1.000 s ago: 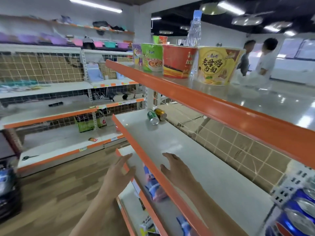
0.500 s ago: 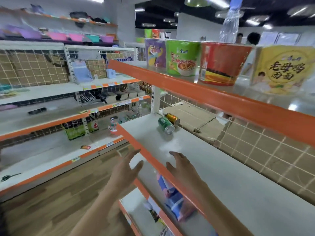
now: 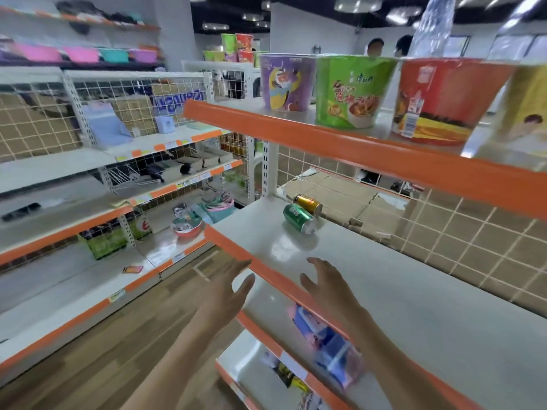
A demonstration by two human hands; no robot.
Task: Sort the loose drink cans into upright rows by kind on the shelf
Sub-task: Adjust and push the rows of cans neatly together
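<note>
Two bare hands reach forward at the near edge of the middle shelf, a white board with an orange front lip. The left hand hangs in front of the lip with fingers straight and spread, holding nothing. The right hand is over the shelf board just behind the lip, fingers loosely spread, also empty. Both task cans lie on their sides well ahead of the hands, toward the far left end of this shelf: a green can nearer the front, its silver end facing the camera, and a gold can just behind it, close to or touching it (contact cannot be told). Print on the green can is white but too blurred to read; the gold can shows no legible label. Behind them stands a wire-grid back panel with flattened cardboard beyond it. On the shelf above, four instant noodle tubs stand in a row: purple tub, green tub with red Chinese characters (not clear enough to transcribe), red tub with a barcode sticker, and a yellow tub cut off at the frame edge. A clear plastic bottle rises behind them. On the shelf below, a blue and pink packet lies flat.
</note>
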